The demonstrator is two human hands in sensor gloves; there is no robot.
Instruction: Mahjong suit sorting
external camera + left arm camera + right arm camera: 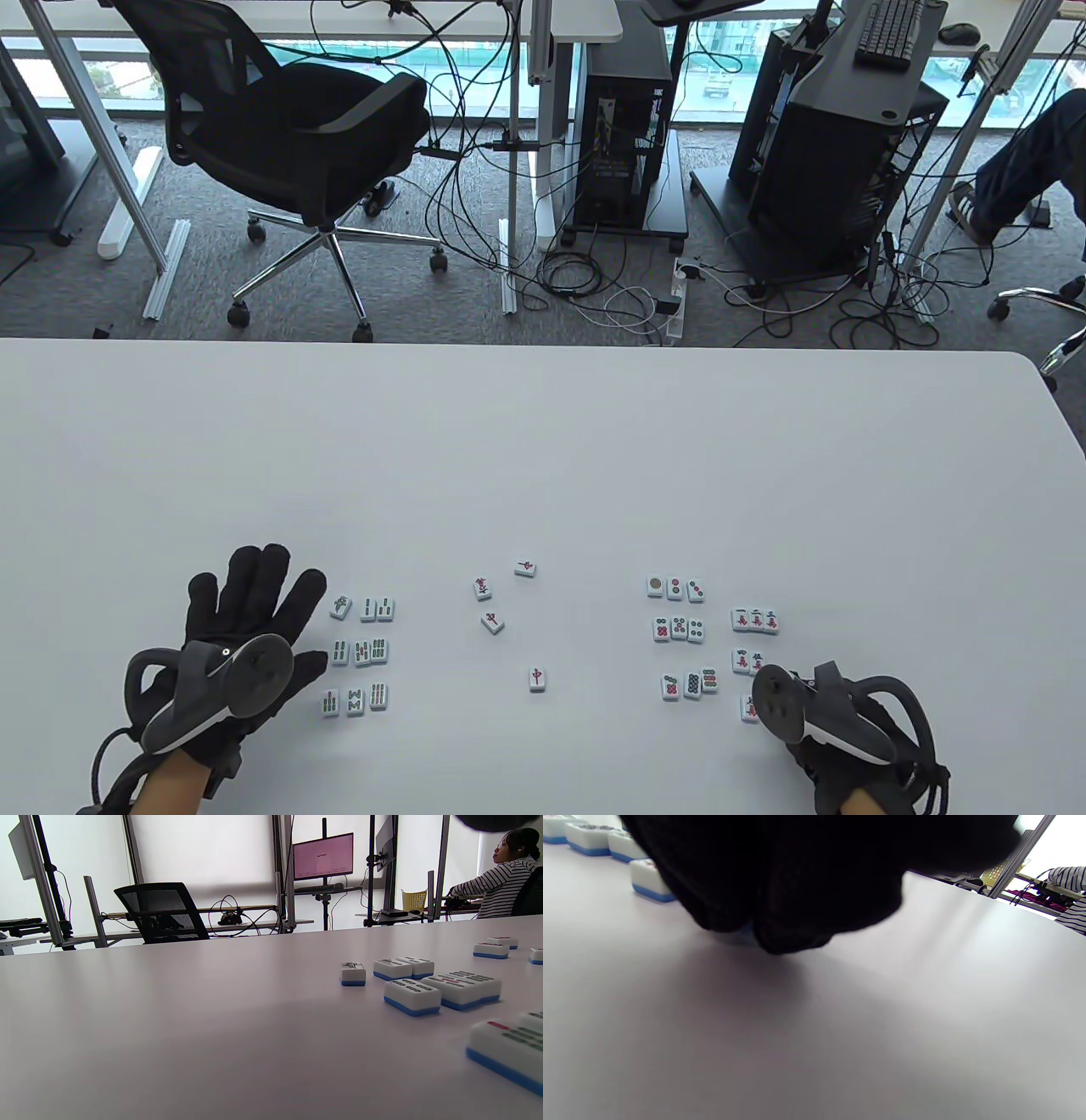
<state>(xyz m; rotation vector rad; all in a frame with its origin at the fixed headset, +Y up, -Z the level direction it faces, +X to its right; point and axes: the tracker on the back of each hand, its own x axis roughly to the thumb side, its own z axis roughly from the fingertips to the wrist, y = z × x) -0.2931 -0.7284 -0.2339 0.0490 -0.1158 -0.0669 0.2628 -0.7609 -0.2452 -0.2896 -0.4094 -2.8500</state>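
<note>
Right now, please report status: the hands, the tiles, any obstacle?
Left hand flat, open beside bamboo tiles. Right hand over character tiles, grip hidden. Four loose tiles unsorted mid-table. Nothing in the way.

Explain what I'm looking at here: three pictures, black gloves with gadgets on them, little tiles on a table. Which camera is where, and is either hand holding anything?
No robot here: these are a person's two hands in black sensor gloves, each with a tracker strapped to its back. The big picture looks down on the white table. The other two come from cameras on the wrists, low over the tabletop.

The left hand lies flat with fingers spread, holding nothing, beside a block of bamboo tiles. Four character tiles lie loose in the middle. On the right are a block of dot tiles and some sorted character tiles.

The right hand is down among those character tiles. Its wrist view is filled by dark fingers touching the table, so I cannot tell whether it grips a tile.
</note>
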